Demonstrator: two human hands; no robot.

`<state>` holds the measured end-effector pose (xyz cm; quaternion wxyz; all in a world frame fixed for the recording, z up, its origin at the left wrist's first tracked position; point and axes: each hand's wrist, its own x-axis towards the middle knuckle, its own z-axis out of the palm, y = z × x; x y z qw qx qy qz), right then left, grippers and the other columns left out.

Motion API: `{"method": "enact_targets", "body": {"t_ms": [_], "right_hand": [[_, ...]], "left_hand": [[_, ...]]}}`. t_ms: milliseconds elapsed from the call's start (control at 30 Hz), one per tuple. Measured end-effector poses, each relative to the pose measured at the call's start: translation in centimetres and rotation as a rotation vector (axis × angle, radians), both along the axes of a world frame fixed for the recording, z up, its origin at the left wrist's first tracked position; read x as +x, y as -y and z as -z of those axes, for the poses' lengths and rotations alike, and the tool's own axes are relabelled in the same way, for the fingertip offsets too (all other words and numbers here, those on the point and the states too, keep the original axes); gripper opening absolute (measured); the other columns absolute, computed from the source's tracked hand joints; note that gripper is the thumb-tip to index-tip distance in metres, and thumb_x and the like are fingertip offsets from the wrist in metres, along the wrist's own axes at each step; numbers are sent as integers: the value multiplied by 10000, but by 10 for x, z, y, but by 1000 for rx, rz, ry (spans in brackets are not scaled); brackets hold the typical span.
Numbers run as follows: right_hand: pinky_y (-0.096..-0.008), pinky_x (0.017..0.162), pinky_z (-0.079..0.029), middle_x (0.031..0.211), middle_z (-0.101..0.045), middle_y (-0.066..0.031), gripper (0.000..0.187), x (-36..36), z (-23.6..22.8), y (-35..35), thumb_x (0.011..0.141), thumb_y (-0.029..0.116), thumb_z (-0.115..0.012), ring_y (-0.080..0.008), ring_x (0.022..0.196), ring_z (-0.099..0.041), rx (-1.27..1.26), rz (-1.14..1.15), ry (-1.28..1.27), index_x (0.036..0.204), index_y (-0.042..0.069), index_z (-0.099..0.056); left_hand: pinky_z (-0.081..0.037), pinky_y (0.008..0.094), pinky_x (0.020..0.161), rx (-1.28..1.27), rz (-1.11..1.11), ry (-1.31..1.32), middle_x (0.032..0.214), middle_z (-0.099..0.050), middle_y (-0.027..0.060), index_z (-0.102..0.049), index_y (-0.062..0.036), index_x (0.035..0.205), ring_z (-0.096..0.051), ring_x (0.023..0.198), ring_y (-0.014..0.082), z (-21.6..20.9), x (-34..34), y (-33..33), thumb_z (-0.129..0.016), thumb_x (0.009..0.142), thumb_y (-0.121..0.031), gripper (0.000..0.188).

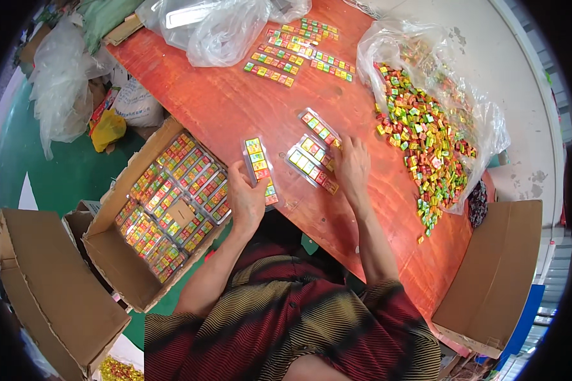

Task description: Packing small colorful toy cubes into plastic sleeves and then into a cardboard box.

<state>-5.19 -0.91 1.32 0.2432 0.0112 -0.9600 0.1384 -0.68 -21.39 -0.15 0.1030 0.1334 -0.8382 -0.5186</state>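
Observation:
My left hand pinches a narrow clear plastic tray filled with a row of small wrapped cubes in yellow, green and red. It is held over the table's near edge, beside the open carton. My right hand is bent over the right ends of a few similar filled trays on the red table. Its fingertips press at their edge, partly hiding the cubes there; the exact grip is hard to see.
An open cardboard carton at my left holds several layered filled trays. More filled trays lie toward the far side, near a clear plastic bag. A big heap of loose wrapped cubes spills from another bag at right. An open box stands at the right edge.

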Motion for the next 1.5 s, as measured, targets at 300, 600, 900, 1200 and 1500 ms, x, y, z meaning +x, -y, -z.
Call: {"method": "enact_targets", "body": {"t_ms": [300,600,900,1200,1500], "right_hand": [[-331,509,-436,637,-599,-133,214,-61,14,-34,723,215,-612,-224,541,-565,-373,-51,408,757,4,-616],[-224,442,-355,555,-498,2,139,-27,-29,-17,791,160,-561,-76,483,-455,-1016,-119,616,729,41,-596],[-322,576,-442,665,-581,-121,176,29,-14,85,767,174,-571,-195,642,-572,-711,-239,752,806,4,-598],[-393,643,-438,758,-587,-128,177,3,1,-6,705,201,-616,-279,713,-573,-3,-9,313,792,47,-603],[-285,475,-412,588,-562,-52,226,-27,-17,-44,773,209,-580,-109,501,-510,-463,6,524,741,-14,-587]], "left_hand": [[-418,290,526,5,-54,111,631,-488,34,-450,13,1039,-497,567,128,-7,-1,-1,-687,647,-124,478],[-416,304,594,327,-5,226,699,-515,75,-466,40,998,-514,642,158,1,-5,10,-503,845,-296,371],[-423,320,645,254,-26,260,787,-518,101,-431,39,1023,-526,720,192,-15,-1,-1,-618,764,-256,434],[-440,286,580,-38,-26,21,767,-554,87,-438,23,1027,-539,641,148,4,-3,-2,-680,674,-122,452],[-405,413,749,-52,86,130,979,-507,217,-412,40,1069,-511,894,357,-13,-8,1,-554,783,-181,388]]}}
